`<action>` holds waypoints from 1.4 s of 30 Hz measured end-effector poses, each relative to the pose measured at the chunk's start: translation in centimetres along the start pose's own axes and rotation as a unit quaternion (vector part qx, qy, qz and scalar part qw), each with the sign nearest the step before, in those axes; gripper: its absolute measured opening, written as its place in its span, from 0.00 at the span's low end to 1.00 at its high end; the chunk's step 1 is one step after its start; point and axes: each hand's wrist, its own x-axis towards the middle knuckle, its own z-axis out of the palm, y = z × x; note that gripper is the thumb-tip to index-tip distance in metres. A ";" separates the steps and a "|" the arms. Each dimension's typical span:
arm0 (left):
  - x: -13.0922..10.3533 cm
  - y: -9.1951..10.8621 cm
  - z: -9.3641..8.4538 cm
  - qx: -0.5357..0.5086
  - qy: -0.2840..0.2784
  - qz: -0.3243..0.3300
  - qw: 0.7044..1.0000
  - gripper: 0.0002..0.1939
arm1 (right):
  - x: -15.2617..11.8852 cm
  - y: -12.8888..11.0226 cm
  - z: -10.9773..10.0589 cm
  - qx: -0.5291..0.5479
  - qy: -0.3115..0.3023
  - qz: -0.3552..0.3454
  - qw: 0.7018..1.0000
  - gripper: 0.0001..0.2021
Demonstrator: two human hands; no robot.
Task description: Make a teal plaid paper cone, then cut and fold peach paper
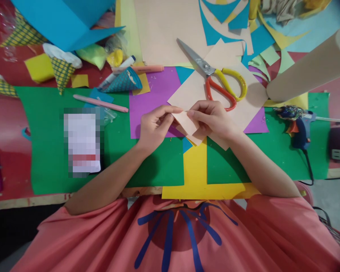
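A small folded piece of pale peach paper (pixel 190 124) is pinched between both my hands, a little above the table. My left hand (pixel 157 124) grips its upper left corner with thumb and fingertips. On the other side, my right hand (pixel 212 117) holds its upper right edge, thumb on top and fingers curled behind. Just beyond the hands lie scissors (pixel 208 70) with one yellow and one red handle, blades slightly apart. They rest on a larger pale peach sheet (pixel 183 92), which overlaps a purple sheet (pixel 152 98).
Green sheets (pixel 50 151) and a yellow strip (pixel 195 166) cover the near table. A phone (pixel 83 139) with a blurred screen and a pink pen (pixel 101 103) lie left. At right are a glue gun (pixel 300 132) and a pale cardboard tube (pixel 308 66). Paper scraps (pixel 269 56) lie farther back.
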 end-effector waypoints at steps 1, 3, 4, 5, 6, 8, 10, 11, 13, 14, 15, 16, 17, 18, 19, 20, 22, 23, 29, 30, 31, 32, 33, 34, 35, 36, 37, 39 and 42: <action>0.0 0.0 0.0 -0.003 0.003 0.000 1.000 0.10 | 0.0 0.0 0.0 -0.010 0.005 -0.017 1.000 0.09; 0.0 0.0 0.1 -0.005 0.006 -0.006 1.000 0.11 | 0.1 0.1 0.0 -0.026 0.016 -0.051 0.998 0.09; 0.0 0.0 0.1 -0.004 0.007 -0.012 1.000 0.12 | 0.1 0.1 0.0 -0.031 0.021 -0.061 0.997 0.10; 0.0 -0.1 0.1 -0.001 0.007 -0.019 1.000 0.12 | 0.2 0.2 0.0 -0.034 0.023 -0.065 0.997 0.10; 0.0 -0.1 0.1 0.001 0.008 -0.025 1.000 0.13 | 0.2 0.2 0.0 -0.036 0.024 -0.065 0.997 0.09; 0.0 -0.2 0.0 0.004 0.010 -0.033 0.999 0.14 | 0.2 0.1 0.0 -0.039 0.031 -0.057 0.997 0.09; -0.1 -0.2 0.0 0.003 0.012 -0.039 0.999 0.14 | 0.1 0.0 -0.1 -0.033 0.045 -0.053 0.997 0.10; -0.1 -0.2 0.0 0.001 0.012 -0.040 0.999 0.14 | 0.1 -0.1 -0.1 -0.027 0.053 -0.052 0.997 0.10; -0.1 -0.2 -0.1 -0.007 0.010 -0.040 0.999 0.14 | 0.1 -0.2 -0.2 -0.018 0.060 -0.050 0.997 0.10; -0.2 -0.2 -0.1 -0.011 0.008 -0.038 0.999 0.13 | 0.0 -0.3 -0.2 -0.016 0.057 -0.047 0.997 0.10; -0.2 -0.2 -0.1 -0.014 0.005 -0.037 0.999 0.13 | 0.0 -0.3 -0.1 -0.015 0.052 -0.043 0.998 0.09; -0.2 -0.1 -0.1 -0.014 0.004 -0.035 0.999 0.13 | 0.0 -0.3 -0.1 -0.013 0.047 -0.039 0.998 0.09; -0.1 -0.1 -0.1 -0.012 0.006 -0.032 0.999 0.13 | 0.0 -0.2 0.0 -0.010 0.041 -0.037 0.998 0.08; -0.1 -0.1 0.0 -0.008 0.009 -0.029 1.000 0.13 | 0.0 -0.2 0.0 -0.007 0.037 -0.037 0.999 0.08; -0.1 0.0 0.0 -0.005 0.012 -0.024 1.000 0.13 | 0.0 -0.1 0.0 -0.006 0.034 -0.040 0.999 0.08; -0.1 0.0 0.0 -0.005 0.016 -0.020 1.000 0.13 | 0.0 0.0 0.0 -0.008 0.033 -0.044 0.998 0.08; -0.1 0.0 0.1 -0.009 0.018 -0.016 1.000 0.13 | 0.1 0.1 0.0 -0.017 0.035 -0.051 0.998 0.09; -0.1 0.0 0.1 -0.013 0.016 -0.019 1.000 0.14 | 0.1 0.1 0.0 -0.022 0.036 -0.053 0.998 0.09; -0.2 -0.1 0.3 -0.039 -0.017 -0.049 0.998 0.17 | -0.1 -0.2 0.4 -0.028 0.017 -0.061 0.998 0.09; -0.3 -0.1 0.4 -0.039 -0.025 -0.054 0.997 0.18 | -0.2 -0.2 0.6 -0.027 0.014 -0.056 0.998 0.08; -0.3 -0.1 0.4 -0.037 -0.032 -0.061 0.997 0.19 | -0.3 -0.3 0.7 -0.027 0.012 -0.051 0.998 0.08; -0.3 -0.2 0.4 -0.034 -0.038 -0.068 0.996 0.20 | -0.4 -0.3 0.8 -0.027 0.012 -0.046 0.998 0.07; -0.4 -0.2 0.4 -0.033 -0.041 -0.074 0.996 0.21 | -0.5 -0.3 0.8 -0.029 0.012 -0.044 0.999 0.07; -0.4 -0.2 0.4 -0.034 -0.045 -0.080 0.995 0.22 | -0.5 -0.2 0.9 -0.031 0.012 -0.044 0.998 0.07; -0.4 -0.2 0.4 -0.035 -0.046 -0.083 0.995 0.23 | -0.5 -0.1 0.9 -0.033 0.012 -0.047 0.998 0.06; -0.4 -0.3 0.4 -0.037 -0.046 -0.085 0.995 0.23 | -0.4 -0.1 0.8 -0.033 0.010 -0.050 0.998 0.06; -0.4 -0.3 0.4 -0.041 -0.044 -0.086 0.994 0.24 | -0.4 0.0 0.8 -0.032 0.010 -0.054 0.998 0.07; -0.3 -0.4 0.4 -0.062 -0.037 -0.083 0.994 0.23 | -0.3 0.1 0.7 -0.029 0.011 -0.059 0.998 0.07; -0.1 -0.3 0.2 -0.103 -0.027 -0.079 0.991 0.21 | -0.3 0.0 0.7 -0.028 0.013 -0.060 0.998 0.06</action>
